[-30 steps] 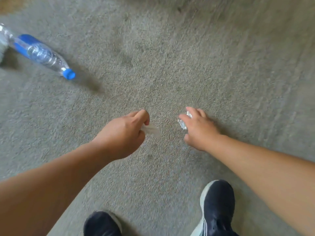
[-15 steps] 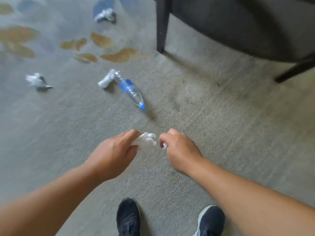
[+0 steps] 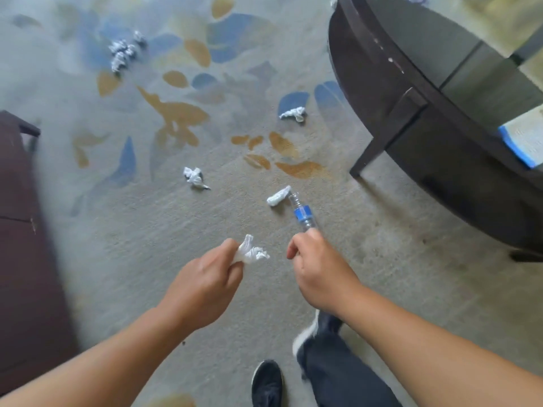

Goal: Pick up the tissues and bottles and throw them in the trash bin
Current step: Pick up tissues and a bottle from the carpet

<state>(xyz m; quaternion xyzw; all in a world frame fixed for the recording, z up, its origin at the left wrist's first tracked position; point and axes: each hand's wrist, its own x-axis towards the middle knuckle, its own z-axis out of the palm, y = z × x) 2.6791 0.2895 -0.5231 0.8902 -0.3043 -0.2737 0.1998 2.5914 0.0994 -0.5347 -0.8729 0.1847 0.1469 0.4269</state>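
My left hand [image 3: 205, 286] pinches a crumpled white tissue [image 3: 251, 252] above the carpet. My right hand [image 3: 317, 268] is a closed fist beside it; what it holds is hidden now, though a small white scrap showed in it earlier. Just beyond that fist a clear plastic bottle [image 3: 301, 214] with a blue label lies on the carpet, its near end hidden by my knuckles. A rolled tissue [image 3: 277, 196] touches the bottle's far end. More crumpled tissues lie further off at the middle [image 3: 194, 177], near the table [image 3: 293, 113] and far left [image 3: 123, 52]. No trash bin is in view.
A dark round table [image 3: 411, 92] with legs stands at the right, a blue-edged item [image 3: 526, 139] on its lower shelf. Dark furniture [image 3: 20, 230] lines the left edge. My shoes [image 3: 267, 383] and a trouser leg are at the bottom on the patterned carpet.
My view has lifted from close to the floor to standing height. Both hands rose with what they hold and stayed closed. The table, more tissues and the left furniture came into view.
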